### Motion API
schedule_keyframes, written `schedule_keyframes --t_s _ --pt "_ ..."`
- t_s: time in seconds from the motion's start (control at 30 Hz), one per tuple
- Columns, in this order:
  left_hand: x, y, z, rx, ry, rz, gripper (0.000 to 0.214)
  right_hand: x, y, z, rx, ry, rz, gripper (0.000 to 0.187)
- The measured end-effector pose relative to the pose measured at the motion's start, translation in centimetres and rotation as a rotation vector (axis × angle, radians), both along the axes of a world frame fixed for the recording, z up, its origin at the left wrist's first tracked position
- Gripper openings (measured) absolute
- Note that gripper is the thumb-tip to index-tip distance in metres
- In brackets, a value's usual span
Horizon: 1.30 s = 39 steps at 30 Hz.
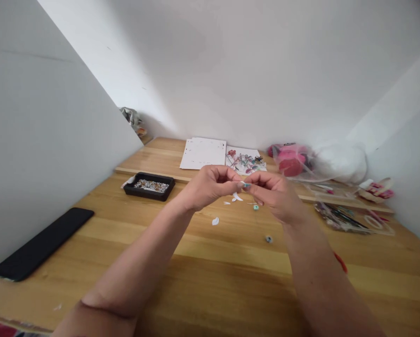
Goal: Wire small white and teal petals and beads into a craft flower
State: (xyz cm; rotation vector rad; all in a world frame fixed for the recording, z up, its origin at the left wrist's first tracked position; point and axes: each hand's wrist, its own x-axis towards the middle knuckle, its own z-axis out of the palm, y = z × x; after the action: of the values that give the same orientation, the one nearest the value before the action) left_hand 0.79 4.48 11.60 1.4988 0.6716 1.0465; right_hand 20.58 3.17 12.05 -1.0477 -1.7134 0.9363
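Observation:
My left hand (210, 186) and my right hand (275, 194) meet above the wooden table (202, 281), fingertips pinched together on one tiny teal and white piece (245, 184). It is too small to name. Below the hands lie small white scraps (236, 198) and another white scrap (215, 221). A small teal bead (255, 207) and a second round bead (268, 239) rest on the wood near my right wrist.
A black tray of small beads (149, 186) sits left of the hands. A black phone (43, 243) lies by the left wall. White paper (203, 153), a decorated sheet (245, 162), clear bags with pink items (291, 161) and craft packets (350, 219) line the back and right.

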Motion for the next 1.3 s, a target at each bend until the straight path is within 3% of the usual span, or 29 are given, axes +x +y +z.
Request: schedule_keyframes --t_s 0.23,0.33,0.47,0.63,0.8,1.1,1.3 --pt "0.0 0.4 -0.2 0.078 0.088 0.221 0.017 -0.7 -2.2 0.9 0.132 -0.192 -0.12 0.017" --pt "-0.1 0.3 -0.3 0.109 0.171 0.189 0.016 -0.7 -3.0 1.5 0.25 -0.261 -0.169 0.012" --pt "-0.3 0.1 -0.1 0.127 0.234 0.043 0.014 -0.3 -3.1 2.0 0.367 -0.305 -0.173 0.008" --pt "-0.5 -0.1 0.2 0.081 0.235 -0.088 0.015 0.6 -1.9 1.6 0.217 -0.216 -0.134 0.014" --pt "-0.6 0.0 0.1 0.034 0.14 -0.11 0.015 0.9 -0.7 0.7 0.126 -0.148 -0.084 0.019" --pt "-0.2 0.4 0.0 0.004 -0.011 0.093 0.022 0.2 -0.8 0.2 0.077 -0.15 -0.044 0.023" --pt "-0.2 0.5 -0.1 0.044 0.054 0.191 0.019 -0.5 -2.4 1.3 0.19 -0.256 -0.117 0.015"
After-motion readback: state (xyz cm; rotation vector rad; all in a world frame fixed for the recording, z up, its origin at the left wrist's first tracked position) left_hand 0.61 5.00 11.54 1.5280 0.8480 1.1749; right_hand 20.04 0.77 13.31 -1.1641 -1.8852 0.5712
